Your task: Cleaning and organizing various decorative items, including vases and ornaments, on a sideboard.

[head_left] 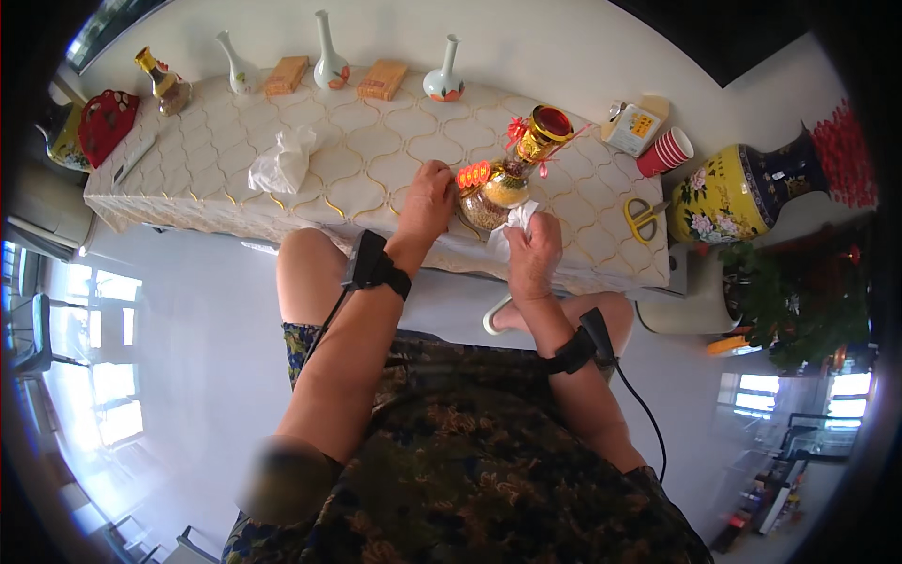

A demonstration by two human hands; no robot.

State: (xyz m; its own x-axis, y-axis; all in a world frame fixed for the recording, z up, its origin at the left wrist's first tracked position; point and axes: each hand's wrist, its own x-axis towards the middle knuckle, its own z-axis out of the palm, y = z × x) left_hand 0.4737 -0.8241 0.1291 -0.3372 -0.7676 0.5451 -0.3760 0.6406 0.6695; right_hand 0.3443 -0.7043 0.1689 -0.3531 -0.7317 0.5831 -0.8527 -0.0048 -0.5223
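Observation:
A glass bottle vase filled with layered grains stands near the table's front edge. It has a gold neck with a red mouth, red ribbons and a red ornament with gold characters. At its left side is my left hand, fingers curled; whether they grip the glass is hard to tell. My right hand pinches a crumpled white tissue against the bottle's lower right side. Both wrists wear black straps with small devices and cables.
On the patterned tablecloth lie a crumpled white tissue or plastic and yellow-handled scissors. Slim white vases and wooden-looking boxes line the back. Red paper cups and a large yellow vase are at right.

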